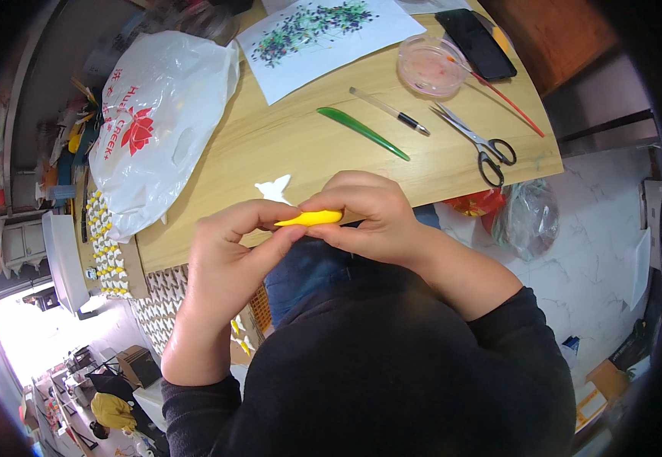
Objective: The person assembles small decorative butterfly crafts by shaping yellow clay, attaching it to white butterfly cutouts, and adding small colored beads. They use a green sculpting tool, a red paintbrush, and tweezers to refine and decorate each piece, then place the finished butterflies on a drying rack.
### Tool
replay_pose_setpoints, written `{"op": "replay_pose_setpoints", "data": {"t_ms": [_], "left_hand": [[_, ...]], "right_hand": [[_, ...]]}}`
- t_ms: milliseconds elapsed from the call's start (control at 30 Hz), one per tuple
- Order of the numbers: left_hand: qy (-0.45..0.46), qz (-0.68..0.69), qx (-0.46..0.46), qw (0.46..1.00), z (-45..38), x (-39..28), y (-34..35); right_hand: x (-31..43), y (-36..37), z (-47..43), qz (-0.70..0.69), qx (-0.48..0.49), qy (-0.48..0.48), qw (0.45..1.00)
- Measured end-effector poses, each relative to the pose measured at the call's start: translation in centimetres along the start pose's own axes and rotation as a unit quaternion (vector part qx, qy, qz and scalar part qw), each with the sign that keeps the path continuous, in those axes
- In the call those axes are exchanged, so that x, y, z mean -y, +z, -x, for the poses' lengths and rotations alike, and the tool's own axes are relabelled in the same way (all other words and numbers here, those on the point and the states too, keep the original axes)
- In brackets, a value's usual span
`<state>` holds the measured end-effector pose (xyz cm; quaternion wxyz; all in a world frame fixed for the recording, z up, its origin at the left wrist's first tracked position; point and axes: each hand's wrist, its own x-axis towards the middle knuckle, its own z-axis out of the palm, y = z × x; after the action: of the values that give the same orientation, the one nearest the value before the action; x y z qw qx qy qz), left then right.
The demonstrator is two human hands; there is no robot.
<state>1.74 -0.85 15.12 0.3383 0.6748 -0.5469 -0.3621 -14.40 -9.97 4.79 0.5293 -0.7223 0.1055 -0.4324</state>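
A smooth yellow piece, perhaps modelling clay (315, 217), is held level between both hands near the table's front edge. It tapers to a point on the left and is rounded on the right. My left hand (234, 240) pinches the pointed end between thumb and index finger. Around the thicker end, the thumb and fingers of my right hand (374, 217) are closed. Just beyond the left fingertips lies a small white forked piece (274, 188), its lower part hidden by the hand.
On the wooden table (285, 137) lie a green modelling knife (363, 133), a pen (389, 111), scissors (476, 143), a thin red brush (502, 100), a round clear dish (431, 65), a phone (475, 44) and a printed sheet (325, 40). A white plastic bag (162, 125) bulges at left, near rows of small white-and-yellow pieces (108, 245).
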Motion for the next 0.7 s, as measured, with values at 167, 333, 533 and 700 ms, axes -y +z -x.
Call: {"op": "replay_pose_setpoints", "data": {"t_ms": [167, 333, 533, 700], "left_hand": [[0.005, -0.043, -0.032, 0.999, -0.7, -1.1, 1.8], [-0.012, 0.137, -0.063, 0.989, -0.2, -0.2, 4.9], [0.053, 0.082, -0.034, 0.995, 1.2, 2.3, 4.4], [0.081, 0.164, -0.041, 0.982, 1.7, 5.1, 3.2]], "right_hand": [[1.3, -2.0, 1.5, -0.105, -0.035, 0.139, 0.984], [2.4, -3.0, 3.5, -0.247, -0.041, 0.207, 0.946], [2.6, -1.8, 4.2, -0.230, -0.040, 0.241, 0.942], [1.9, 1.4, 3.8, -0.294, -0.060, 0.267, 0.916]]}}
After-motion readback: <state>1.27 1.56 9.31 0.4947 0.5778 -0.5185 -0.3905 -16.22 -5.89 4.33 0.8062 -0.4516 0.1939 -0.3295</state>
